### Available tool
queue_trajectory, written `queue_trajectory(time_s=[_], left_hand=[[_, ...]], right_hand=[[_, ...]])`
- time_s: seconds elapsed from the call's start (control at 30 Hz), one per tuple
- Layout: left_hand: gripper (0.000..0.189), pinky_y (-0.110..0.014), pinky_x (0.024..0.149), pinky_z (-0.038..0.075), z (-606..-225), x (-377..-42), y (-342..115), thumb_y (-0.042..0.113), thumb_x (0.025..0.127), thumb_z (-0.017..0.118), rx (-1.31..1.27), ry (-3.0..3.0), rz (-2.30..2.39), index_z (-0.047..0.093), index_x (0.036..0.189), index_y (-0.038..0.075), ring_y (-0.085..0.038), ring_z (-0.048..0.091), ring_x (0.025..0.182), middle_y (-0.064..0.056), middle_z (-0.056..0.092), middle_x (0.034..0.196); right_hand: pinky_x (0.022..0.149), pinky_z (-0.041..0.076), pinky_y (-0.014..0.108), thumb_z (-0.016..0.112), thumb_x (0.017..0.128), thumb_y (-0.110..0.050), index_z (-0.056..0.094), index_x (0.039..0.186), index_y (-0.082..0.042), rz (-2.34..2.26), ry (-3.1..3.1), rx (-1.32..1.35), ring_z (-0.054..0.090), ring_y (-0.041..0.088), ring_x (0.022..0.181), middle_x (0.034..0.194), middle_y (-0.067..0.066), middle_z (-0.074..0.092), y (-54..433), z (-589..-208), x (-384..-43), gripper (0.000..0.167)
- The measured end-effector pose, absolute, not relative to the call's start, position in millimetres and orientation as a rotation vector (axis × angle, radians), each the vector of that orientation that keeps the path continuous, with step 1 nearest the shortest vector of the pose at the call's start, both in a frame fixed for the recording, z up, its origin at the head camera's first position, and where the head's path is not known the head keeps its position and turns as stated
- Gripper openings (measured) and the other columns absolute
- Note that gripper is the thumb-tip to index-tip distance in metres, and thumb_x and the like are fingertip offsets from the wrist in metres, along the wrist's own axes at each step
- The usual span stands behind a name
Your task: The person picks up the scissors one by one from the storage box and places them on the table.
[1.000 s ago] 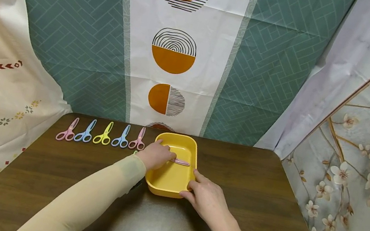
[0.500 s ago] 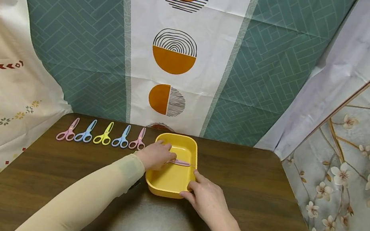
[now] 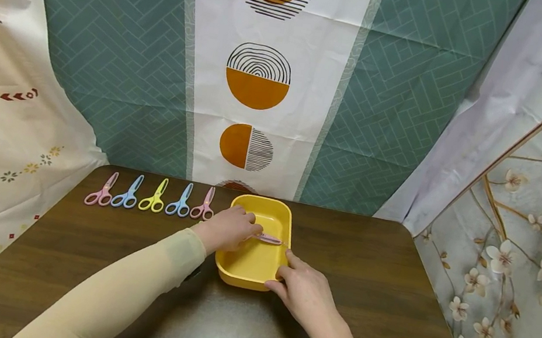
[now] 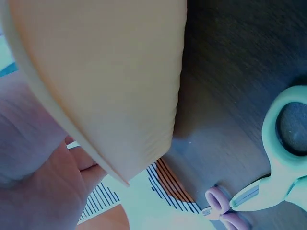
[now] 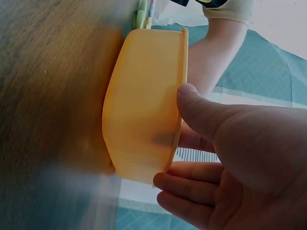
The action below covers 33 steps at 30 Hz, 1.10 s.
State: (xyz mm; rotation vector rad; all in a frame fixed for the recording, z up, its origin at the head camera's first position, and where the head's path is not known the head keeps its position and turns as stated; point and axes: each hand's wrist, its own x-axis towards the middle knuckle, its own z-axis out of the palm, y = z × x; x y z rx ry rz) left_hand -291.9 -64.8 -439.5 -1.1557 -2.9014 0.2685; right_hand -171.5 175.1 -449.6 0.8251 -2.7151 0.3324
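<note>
A yellow tray [image 3: 250, 266] stands on the table near the middle. Inside it lies a pair of pink scissors [image 3: 269, 239], blades toward the right wall. Reaching over the tray's left side, my left hand [image 3: 229, 228] holds the scissors at the handle end, which the fingers hide. The left wrist view shows mostly the tray's outer wall [image 4: 120, 72], with the palm beyond its rim. My right hand [image 3: 307, 290] grips the tray's right rim near the front corner. In the right wrist view, its thumb [image 5: 189, 96] presses the outside of the rim and other fingers reach inside.
Along the back left edge lies a row of several scissors: pink [image 3: 101, 192], blue [image 3: 127, 193], yellow [image 3: 153, 198], another blue [image 3: 180, 202] and another pink [image 3: 203, 205]. Green scissors [image 4: 283, 158] lie left of the tray, hidden by the left arm in the head view. Patterned cloth hangs behind.
My left hand and the pink scissors have shifted slightly right toward the tray's right wall. The right hand keeps its grip on the rim, and the row of scissors is unchanged.
</note>
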Motion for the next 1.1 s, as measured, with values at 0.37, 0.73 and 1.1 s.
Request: queue_trajectory(time_s=[0.37,0.73,1.1], left_hand=[[0.039,-0.042,0.111,0.050,-429.4,-278.1,-64.2,0.021,0.103,0.080,-1.157,-2.812,0.339,0.073,0.141,0.026,-0.027,0.065,0.106,-0.006,0.073,0.118],[0.031,-0.042,0.103,0.052,-427.3,-269.9,-62.0,0.025,0.104,0.079,-1.133,-2.818,0.396,0.077,0.135,0.025,-0.025,0.063,0.097,-0.005,0.073,0.109],[0.039,-0.043,0.105,0.051,-423.5,-260.8,-72.6,0.025,0.096,0.085,-1.165,-2.770,0.233,0.076,0.134,0.023,-0.025,0.062,0.091,-0.001,0.070,0.099]], right_hand=[[0.076,0.063,0.047,0.088,0.095,-0.041,0.080,0.094,-0.014,0.323,-2.713,0.814,0.078,0.034,0.104,0.141,0.023,0.071,175.2,-449.8,-171.3,0.028],[0.077,0.064,0.047,0.087,0.095,-0.043,0.081,0.096,-0.014,0.308,-2.739,0.802,0.078,0.036,0.108,0.140,0.023,0.072,174.0,-450.2,-171.6,0.030],[0.079,0.064,0.047,0.087,0.095,-0.043,0.080,0.096,-0.014,0.319,-2.725,0.811,0.078,0.035,0.108,0.140,0.023,0.071,174.0,-450.3,-171.2,0.030]])
